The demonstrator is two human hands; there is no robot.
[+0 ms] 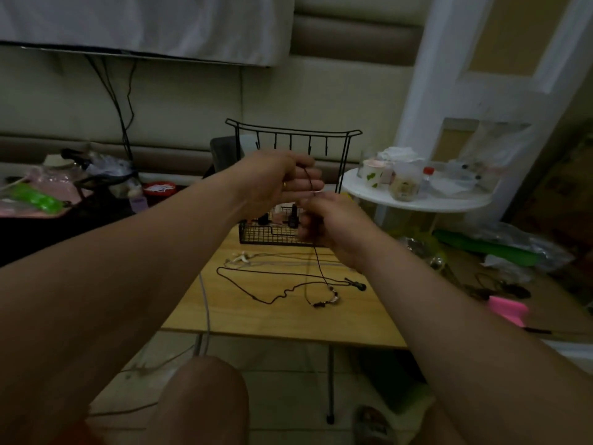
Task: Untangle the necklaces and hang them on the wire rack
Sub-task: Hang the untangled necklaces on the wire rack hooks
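Blocking the rack's [295, 133] middle, both hands meet in front of it, so its lower frame and part of its mesh basket are hidden. Dim light and blur make the fingertips hard to read.

The left hand [282, 179] is raised highest, palm turned toward the camera, fingers curled with the cord [318, 261] running down across them. The right hand [333, 224] sits just below and touching it, back to the camera, fingers bunched on the same cord; the exact pinch point is blurred. Both forearms reach in from the bottom corners.

From under the right hand the cord drops to the table [256, 313], where its beaded end [330, 297] lies.

Two more strands lie on the table: a black cord [269, 303] in a loose, wavy loop and a pale chain [241, 258] with a white piece near the basket. Where they cross the held cord, I cannot tell if they are knotted.

Five hooks show along the rack's top bar. Two dark bottles [292, 216] stand in the basket, partly covered by the hands.
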